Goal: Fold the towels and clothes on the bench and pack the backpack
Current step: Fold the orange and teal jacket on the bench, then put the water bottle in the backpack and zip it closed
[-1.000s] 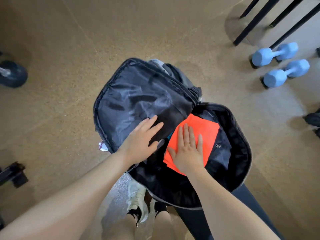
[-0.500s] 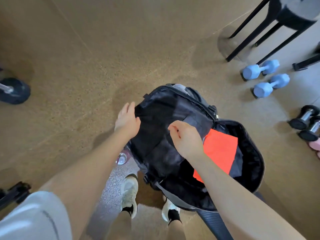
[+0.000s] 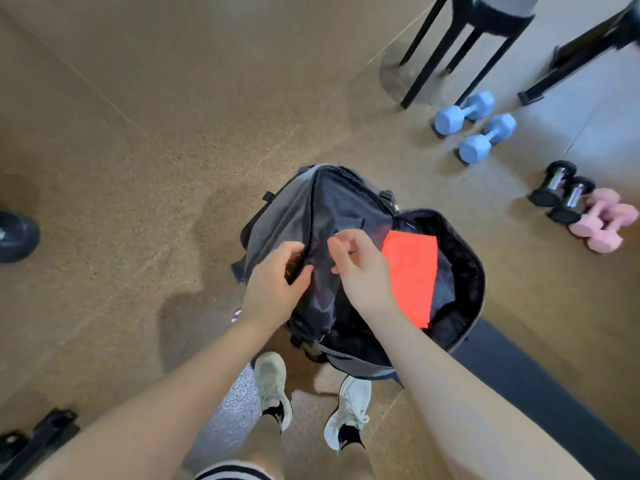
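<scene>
A dark grey backpack (image 3: 464, 271) lies unzipped on the brown floor in front of my feet. A folded orange cloth (image 3: 412, 271) lies flat in its main compartment. The front flap (image 3: 294, 209) is lifted and half folded over the opening. My left hand (image 3: 277, 282) grips the flap's zipper edge, thumb on one side and fingers curled over the other. My right hand (image 3: 360, 265) hovers just right of it above the flap, fingers loosely curled, holding nothing that I can see.
Two blue dumbbells (image 3: 474, 126) lie at the upper right beside black stand legs (image 3: 450, 50). Chrome dumbbells (image 3: 561, 195) and pink ones (image 3: 602, 223) sit at the right. A black mat (image 3: 540, 386) runs lower right. A dark weight (image 3: 14, 237) sits at the left edge.
The flap has swung over toward the open compartment, covering more of it. My left hand shifted from the flap's outer edge to its zipper edge. My right hand's fist has loosened.
</scene>
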{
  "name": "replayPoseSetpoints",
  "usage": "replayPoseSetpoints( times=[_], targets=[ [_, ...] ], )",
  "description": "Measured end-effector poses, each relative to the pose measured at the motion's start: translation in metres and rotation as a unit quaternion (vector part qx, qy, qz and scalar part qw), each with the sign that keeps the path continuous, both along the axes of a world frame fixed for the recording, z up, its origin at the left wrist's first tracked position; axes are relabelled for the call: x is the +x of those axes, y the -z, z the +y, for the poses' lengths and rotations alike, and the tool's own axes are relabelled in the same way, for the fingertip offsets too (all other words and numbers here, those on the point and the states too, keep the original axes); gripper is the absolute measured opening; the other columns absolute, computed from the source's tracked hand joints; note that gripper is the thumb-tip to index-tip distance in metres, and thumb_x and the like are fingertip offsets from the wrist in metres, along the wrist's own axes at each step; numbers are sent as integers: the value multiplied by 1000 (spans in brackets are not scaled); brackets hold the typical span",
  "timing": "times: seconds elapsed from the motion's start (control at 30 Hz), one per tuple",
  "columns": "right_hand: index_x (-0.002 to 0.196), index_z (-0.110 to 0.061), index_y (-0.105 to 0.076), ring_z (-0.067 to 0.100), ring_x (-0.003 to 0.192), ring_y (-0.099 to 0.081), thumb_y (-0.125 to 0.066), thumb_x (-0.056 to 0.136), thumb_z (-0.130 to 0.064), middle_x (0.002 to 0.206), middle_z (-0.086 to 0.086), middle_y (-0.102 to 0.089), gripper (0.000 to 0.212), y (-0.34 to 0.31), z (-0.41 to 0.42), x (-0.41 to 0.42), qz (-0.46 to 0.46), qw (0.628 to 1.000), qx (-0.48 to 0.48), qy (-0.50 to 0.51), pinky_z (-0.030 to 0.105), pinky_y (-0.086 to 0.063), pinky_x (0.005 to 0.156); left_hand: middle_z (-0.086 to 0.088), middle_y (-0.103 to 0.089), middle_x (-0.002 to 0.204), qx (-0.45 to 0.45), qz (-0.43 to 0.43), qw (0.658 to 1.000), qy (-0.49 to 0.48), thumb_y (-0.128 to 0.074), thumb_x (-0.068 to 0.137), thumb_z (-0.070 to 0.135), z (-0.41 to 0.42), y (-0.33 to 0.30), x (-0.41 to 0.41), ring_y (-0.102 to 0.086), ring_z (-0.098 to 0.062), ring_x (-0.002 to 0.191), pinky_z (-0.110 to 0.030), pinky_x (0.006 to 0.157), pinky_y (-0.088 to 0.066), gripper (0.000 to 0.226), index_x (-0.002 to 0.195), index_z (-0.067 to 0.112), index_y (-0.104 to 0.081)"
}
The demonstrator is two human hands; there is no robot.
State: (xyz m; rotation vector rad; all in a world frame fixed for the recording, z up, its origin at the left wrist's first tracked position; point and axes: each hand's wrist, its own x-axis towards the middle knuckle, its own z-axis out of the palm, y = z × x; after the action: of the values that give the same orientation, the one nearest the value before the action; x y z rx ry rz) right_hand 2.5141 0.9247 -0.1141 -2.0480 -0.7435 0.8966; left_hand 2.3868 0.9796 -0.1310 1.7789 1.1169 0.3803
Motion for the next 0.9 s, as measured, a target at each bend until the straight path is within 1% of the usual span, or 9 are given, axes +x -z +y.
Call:
replayPoseSetpoints(
  times=[0.1, 0.2, 0.3, 0.4, 0.5, 0.57, 0.63, 0.77, 0.9],
  targets=[
    [65, -17, -44, 6, 56, -42, -62, 86, -36, 59, -7, -45, 34, -29, -21, 12, -37, 999, -12, 19, 23, -32, 56, 2, -64, 88, 7, -30, 995, 98, -64, 81, 9, -46, -26, 35, -58, -14, 84, -23, 69, -41, 19, 100, 13, -60],
    [67, -10, -43, 17, 60, -41, -59, 87, -21, 60, -1, -44, 28, -40, -69, 45, -108, 991, -37, 76, 31, -25, 56, 2, -63, 89, -15, -58, 982, 176, -60, 83, 23, -92, -31, 65, -59, -16, 85, -28, 73, -45, 22, 103, 14, -58],
    [73, -8, -48, 18, 63, -44, -55, 89, -18, 63, -1, -47, 20, -32, -132, 85, -124, 981, -89, 117, 32, -28, 58, 6, -59, 96, 15, -51, 973, 225, -48, 81, 40, -130, -27, 84, -52, -8, 91, -20, 81, -42, 44, 113, 12, -58],
    [75, -6, -49, 22, 68, -47, -56, 90, -20, 67, 2, -50, 22, -6, -186, 118, -83, 971, -167, 147, 31, -30, 59, 3, -59, 100, 10, -25, 983, 179, -48, 83, 35, -157, -12, 94, -54, -9, 93, -18, 81, -41, 38, 112, 12, -57],
    [77, -5, -53, 29, 79, -56, -58, 89, -23, 77, 9, -60, 22, 32, -222, 140, -53, 960, -229, 153, 32, -42, 68, 3, -57, 100, -33, 22, 994, 104, -54, 88, 16, -173, 10, 95, -53, -10, 90, -14, 75, -40, 26, 114, 13, -55],
    [89, -7, -58, 32, 92, -59, -58, 90, -24, 94, 13, -65, 17, 51, -233, 148, -44, 951, -269, 147, 35, -46, 78, 4, -56, 102, -53, 68, 993, 75, -53, 90, 13, -177, 22, 87, -53, -8, 91, -10, 75, -40, 27, 117, 15, -52],
    [110, -7, -55, 33, 104, -57, -60, 90, -22, 113, 14, -60, 26, 60, -236, 150, -50, 941, -302, 147, 39, -45, 83, 6, -55, 103, -69, 97, 992, 38, -51, 91, 13, -178, 31, 74, -53, -7, 91, -15, 78, -44, 27, 118, 17, -51],
    [121, -11, -49, 27, 109, -52, -56, 91, -21, 125, 10, -47, 33, 48, -213, 126, -146, 967, -205, 42, 34, -42, 81, 4, -57, 104, -90, 140, 985, -35, -49, 92, 15, -168, 33, 41, -54, -9, 82, -20, 68, -44, 27, 119, 18, -51],
    [115, -11, -57, 20, 90, -59, -52, 93, -18, 120, 4, -52, 23, 25, -160, 65, -130, 972, -106, -165, 19, -36, 77, 0, -58, 105, -100, 149, 979, -95, -49, 92, 13, -141, 21, -1, -57, -19, 86, -12, 63, -40, 29, 121, 15, -53]
  ],
)
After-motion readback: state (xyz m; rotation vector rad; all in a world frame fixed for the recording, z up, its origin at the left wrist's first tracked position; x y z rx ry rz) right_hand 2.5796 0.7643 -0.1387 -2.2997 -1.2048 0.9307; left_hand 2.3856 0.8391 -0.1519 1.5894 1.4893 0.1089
